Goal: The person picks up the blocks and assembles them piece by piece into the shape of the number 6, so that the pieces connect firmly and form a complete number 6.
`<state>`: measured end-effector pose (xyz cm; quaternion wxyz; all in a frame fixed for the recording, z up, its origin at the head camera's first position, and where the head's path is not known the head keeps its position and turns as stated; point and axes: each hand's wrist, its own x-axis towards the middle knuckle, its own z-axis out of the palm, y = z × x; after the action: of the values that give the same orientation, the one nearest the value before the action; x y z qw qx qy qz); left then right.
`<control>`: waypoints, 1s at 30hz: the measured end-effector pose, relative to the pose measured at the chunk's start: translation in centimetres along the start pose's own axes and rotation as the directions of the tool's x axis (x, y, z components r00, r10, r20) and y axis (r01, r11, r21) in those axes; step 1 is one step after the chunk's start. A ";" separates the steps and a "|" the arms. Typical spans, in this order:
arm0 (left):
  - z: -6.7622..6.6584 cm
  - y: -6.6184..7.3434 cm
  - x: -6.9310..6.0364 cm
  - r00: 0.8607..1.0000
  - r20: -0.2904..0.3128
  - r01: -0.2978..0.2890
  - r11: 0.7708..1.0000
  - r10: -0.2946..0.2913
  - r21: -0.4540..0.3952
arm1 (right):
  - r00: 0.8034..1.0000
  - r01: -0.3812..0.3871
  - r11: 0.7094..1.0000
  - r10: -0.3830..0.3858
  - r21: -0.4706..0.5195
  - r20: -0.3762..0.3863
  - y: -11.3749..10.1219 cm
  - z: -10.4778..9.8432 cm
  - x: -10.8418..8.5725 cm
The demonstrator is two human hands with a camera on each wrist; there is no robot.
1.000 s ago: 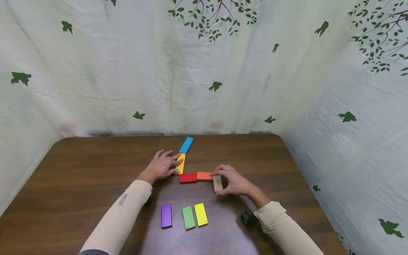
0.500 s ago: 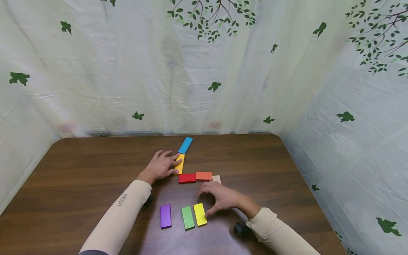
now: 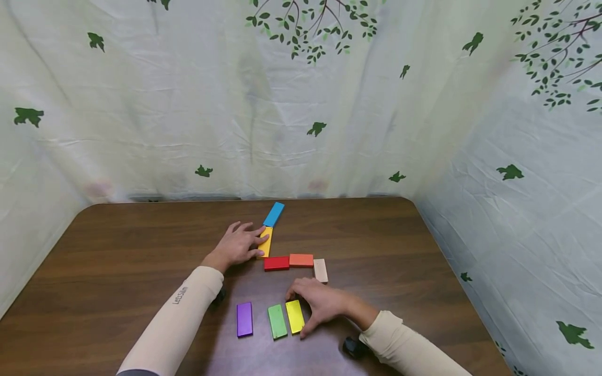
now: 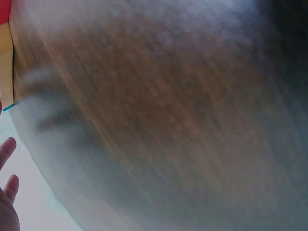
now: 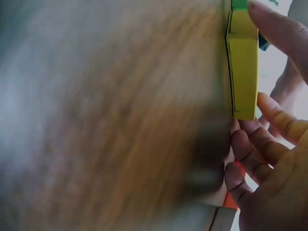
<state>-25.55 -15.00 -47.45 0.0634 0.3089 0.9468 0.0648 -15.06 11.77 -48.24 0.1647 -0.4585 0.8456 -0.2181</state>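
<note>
My left hand (image 3: 233, 244) rests with outstretched fingers on an amber-yellow block (image 3: 268, 245). A blue block (image 3: 274, 214) slants away from that block's far end. At its near end lies a red block (image 3: 276, 263), then an orange block (image 3: 301, 260) and a beige block (image 3: 320, 270), laid end to end with a turn at the beige one. My right hand (image 3: 322, 303) spans a bright yellow block (image 3: 294, 316) lengthwise. In the right wrist view the thumb is at one end of the yellow block (image 5: 244, 77) and the fingertips are at the other.
A green block (image 3: 277, 321) lies just left of the bright yellow one, and a purple block (image 3: 244, 319) farther left. The brown wooden table (image 3: 141, 235) is backed by a white curtain (image 3: 188, 104) with leaf prints. A dark wrist device (image 3: 354, 347) sits below the right wrist.
My right hand has let go of the beige block and moved nearer, onto the bright yellow block. The left hand has stayed in place.
</note>
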 end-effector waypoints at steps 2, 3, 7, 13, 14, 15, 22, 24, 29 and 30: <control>-0.1 -0.1 0.1 1.000 0.007 0.004 1.000 -0.004 -0.007 | 1.000 -0.013 1.000 0.013 -0.017 0.006 -0.2 0.0 0.2; -0.1 -0.2 0.1 1.000 0.008 0.004 1.000 -0.004 -0.007 | 1.000 -0.017 1.000 0.018 -0.026 0.007 -0.3 0.0 0.2; -0.1 -0.6 0.3 1.000 0.004 0.001 1.000 -0.001 -0.008 | 0.999 -0.038 0.998 0.039 -0.051 0.014 -0.6 -0.1 0.6; -0.2 -1.1 0.5 1.000 0.005 -0.017 1.000 0.017 -0.005 | 0.998 -0.043 0.997 0.046 -0.067 0.037 -0.8 -0.5 1.2; -0.2 -1.1 0.5 1.000 0.005 -0.021 1.000 0.021 -0.003 | 0.998 -0.042 0.997 0.045 -0.068 0.040 -0.7 -0.6 1.3; -0.3 -1.2 0.5 1.000 0.007 -0.021 1.000 0.021 -0.006 | 0.998 -0.043 0.997 0.046 -0.066 0.045 -0.7 -0.8 1.4; -0.3 -1.3 0.6 1.000 0.007 -0.019 1.000 0.019 -0.014 | 0.995 -0.008 0.999 0.012 -0.045 0.096 -0.2 -2.0 1.8; -0.3 -1.3 0.6 1.000 0.006 -0.019 1.000 0.019 -0.012 | 0.994 0.005 0.999 -0.001 -0.037 0.113 0.1 -2.5 2.0; -0.4 -1.3 0.5 1.000 -0.002 -0.022 1.000 0.022 -0.010 | 0.986 0.014 1.000 -0.013 -0.002 0.165 0.6 -3.8 2.5; -0.4 -1.3 0.5 1.000 -0.003 -0.022 1.000 0.022 -0.010 | 0.984 0.014 1.000 -0.014 0.001 0.178 0.7 -4.1 2.6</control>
<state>-26.79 -15.79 -47.33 0.0626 0.3191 0.9430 0.0706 -18.90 10.81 -45.30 0.2380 -0.4822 0.8243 -0.1774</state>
